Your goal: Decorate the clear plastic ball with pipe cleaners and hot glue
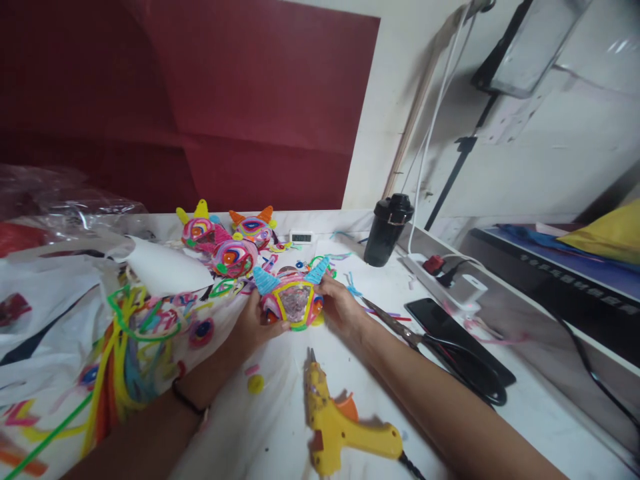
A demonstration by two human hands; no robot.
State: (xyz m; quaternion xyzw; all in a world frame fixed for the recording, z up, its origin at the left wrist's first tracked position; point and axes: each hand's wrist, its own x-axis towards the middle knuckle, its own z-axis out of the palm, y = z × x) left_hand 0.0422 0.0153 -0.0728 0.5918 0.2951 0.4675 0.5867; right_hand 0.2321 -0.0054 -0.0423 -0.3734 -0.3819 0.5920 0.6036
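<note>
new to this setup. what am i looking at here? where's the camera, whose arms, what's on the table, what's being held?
There is no machine: a person works with bare hands, and the one picture comes from a camera on their head, looking forward and down. The two forearms entering from below are theirs. The left hand and right hand grip opposite sides of a colourful pipe-cleaner mask with two blue horns. On the white table lie a yellow glue gun, scissors, a dark phone, a black cup, a power strip, three more masks and a heap of loose pipe cleaners. A red sheet covers the wall behind.
</note>
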